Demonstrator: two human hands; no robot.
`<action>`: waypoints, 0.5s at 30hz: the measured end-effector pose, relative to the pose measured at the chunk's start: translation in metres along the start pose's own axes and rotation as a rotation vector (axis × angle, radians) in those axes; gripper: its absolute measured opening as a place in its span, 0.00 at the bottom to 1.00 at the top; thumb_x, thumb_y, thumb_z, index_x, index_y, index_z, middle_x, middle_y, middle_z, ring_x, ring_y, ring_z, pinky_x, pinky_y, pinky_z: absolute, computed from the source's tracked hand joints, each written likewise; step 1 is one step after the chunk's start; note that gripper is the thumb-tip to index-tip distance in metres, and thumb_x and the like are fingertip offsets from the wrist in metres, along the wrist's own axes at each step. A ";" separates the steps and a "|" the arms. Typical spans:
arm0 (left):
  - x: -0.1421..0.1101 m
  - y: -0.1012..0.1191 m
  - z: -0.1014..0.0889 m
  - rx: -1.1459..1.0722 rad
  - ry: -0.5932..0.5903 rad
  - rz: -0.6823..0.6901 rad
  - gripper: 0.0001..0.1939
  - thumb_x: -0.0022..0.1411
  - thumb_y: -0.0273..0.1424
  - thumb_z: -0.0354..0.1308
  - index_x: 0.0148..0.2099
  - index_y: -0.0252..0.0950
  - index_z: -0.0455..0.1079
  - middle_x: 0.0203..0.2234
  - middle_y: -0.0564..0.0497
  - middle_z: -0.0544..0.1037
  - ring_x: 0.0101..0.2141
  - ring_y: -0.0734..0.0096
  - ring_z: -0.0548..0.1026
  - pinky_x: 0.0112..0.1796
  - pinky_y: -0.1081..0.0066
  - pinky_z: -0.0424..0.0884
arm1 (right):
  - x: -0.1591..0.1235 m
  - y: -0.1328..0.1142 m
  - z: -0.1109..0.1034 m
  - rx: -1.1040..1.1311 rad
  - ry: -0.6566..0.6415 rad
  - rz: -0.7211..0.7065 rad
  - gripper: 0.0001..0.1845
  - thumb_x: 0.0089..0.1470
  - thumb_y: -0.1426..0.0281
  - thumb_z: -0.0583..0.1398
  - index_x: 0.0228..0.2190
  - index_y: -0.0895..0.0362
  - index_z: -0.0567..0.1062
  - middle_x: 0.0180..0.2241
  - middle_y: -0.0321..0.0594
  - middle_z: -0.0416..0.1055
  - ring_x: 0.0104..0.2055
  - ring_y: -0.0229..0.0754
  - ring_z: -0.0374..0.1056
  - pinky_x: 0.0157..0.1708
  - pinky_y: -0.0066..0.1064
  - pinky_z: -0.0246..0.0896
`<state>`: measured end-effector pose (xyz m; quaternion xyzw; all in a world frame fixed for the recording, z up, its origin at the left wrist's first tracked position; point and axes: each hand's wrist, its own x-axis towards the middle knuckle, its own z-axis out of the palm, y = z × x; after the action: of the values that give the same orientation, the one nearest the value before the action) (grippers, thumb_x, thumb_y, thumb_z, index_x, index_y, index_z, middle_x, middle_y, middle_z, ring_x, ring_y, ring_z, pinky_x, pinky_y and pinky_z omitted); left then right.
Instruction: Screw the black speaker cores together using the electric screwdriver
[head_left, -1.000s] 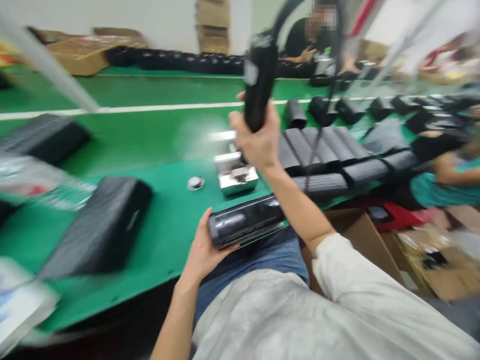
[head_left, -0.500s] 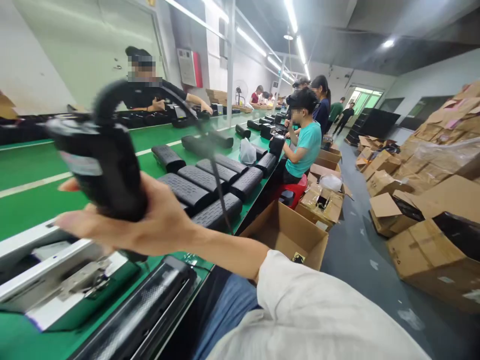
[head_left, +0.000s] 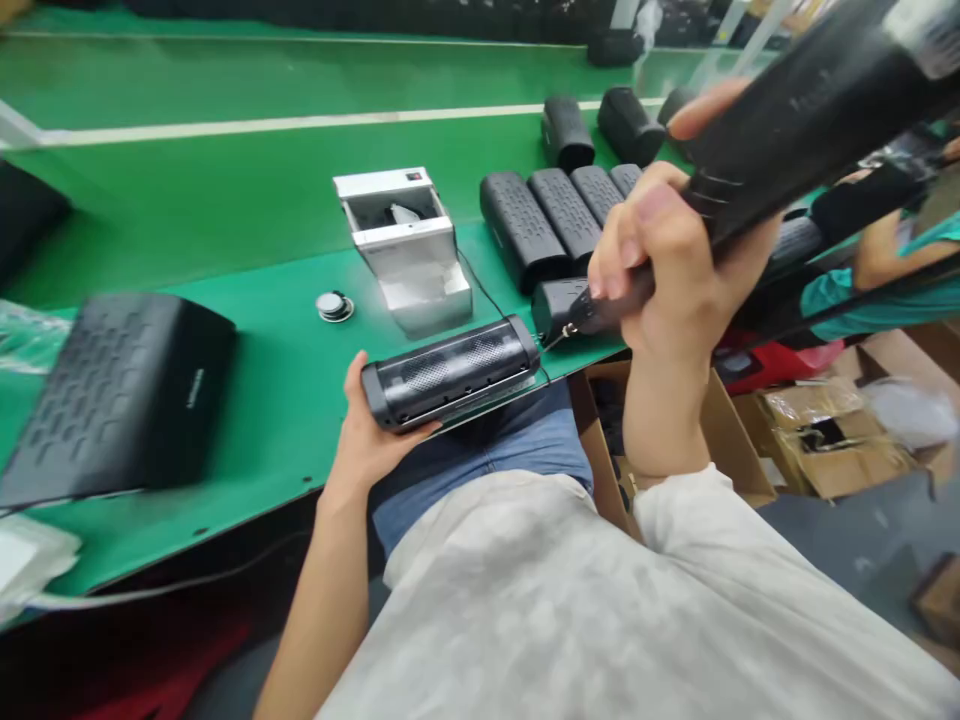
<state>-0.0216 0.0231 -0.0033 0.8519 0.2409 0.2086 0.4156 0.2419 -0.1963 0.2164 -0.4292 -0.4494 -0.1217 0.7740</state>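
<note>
My right hand [head_left: 667,250] is wrapped round a black electric screwdriver [head_left: 802,120], raised at the right and tilted, its bit pointing down and left. The bit's tip is close to the right end of a long black speaker [head_left: 454,372] with a mesh front; whether it touches cannot be made out. The speaker lies along the table's near edge. My left hand [head_left: 367,440] grips its left end, thumb at the back and fingers at the front.
Behind the speaker stands a white metal box [head_left: 405,235] with an open top, a small round metal part [head_left: 334,306] beside it. Black ribbed casings [head_left: 525,225] line the green table [head_left: 277,350]; a larger one [head_left: 120,395] is at left. Cardboard boxes [head_left: 739,450] and a co-worker's teal sleeve [head_left: 877,300] are at right.
The view has swung down and left onto the table. The screwdriver, upright in my right hand before, now points down towards the speaker. My left hand on the speaker has come into view.
</note>
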 end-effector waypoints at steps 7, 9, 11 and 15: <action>0.003 0.001 0.004 0.028 0.020 -0.015 0.82 0.47 0.72 0.81 0.87 0.37 0.48 0.75 0.27 0.72 0.78 0.19 0.70 0.71 0.35 0.76 | 0.000 -0.007 0.001 0.009 0.027 -0.040 0.13 0.70 0.56 0.77 0.50 0.41 0.83 0.28 0.29 0.66 0.18 0.32 0.57 0.16 0.29 0.55; 0.001 -0.001 0.003 0.031 0.013 -0.022 0.82 0.47 0.72 0.82 0.87 0.37 0.48 0.74 0.27 0.72 0.77 0.19 0.70 0.70 0.36 0.77 | 0.001 -0.008 0.001 0.013 0.043 -0.050 0.13 0.68 0.57 0.79 0.48 0.42 0.85 0.31 0.29 0.70 0.18 0.29 0.56 0.16 0.27 0.54; 0.001 -0.003 0.003 0.034 0.008 -0.030 0.81 0.47 0.71 0.82 0.87 0.37 0.48 0.74 0.27 0.73 0.77 0.20 0.70 0.70 0.36 0.77 | 0.002 -0.010 0.003 0.062 0.050 -0.064 0.12 0.65 0.63 0.79 0.47 0.44 0.88 0.31 0.30 0.71 0.17 0.28 0.55 0.14 0.25 0.54; 0.002 -0.004 0.004 0.016 0.017 -0.052 0.82 0.46 0.69 0.84 0.87 0.37 0.48 0.73 0.27 0.73 0.77 0.21 0.70 0.71 0.36 0.76 | 0.003 -0.017 0.014 0.087 0.085 -0.063 0.08 0.62 0.67 0.77 0.43 0.46 0.89 0.22 0.27 0.59 0.15 0.30 0.53 0.12 0.25 0.50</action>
<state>-0.0191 0.0241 -0.0087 0.8469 0.2680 0.2031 0.4119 0.2255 -0.1955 0.2309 -0.3752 -0.4342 -0.1442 0.8062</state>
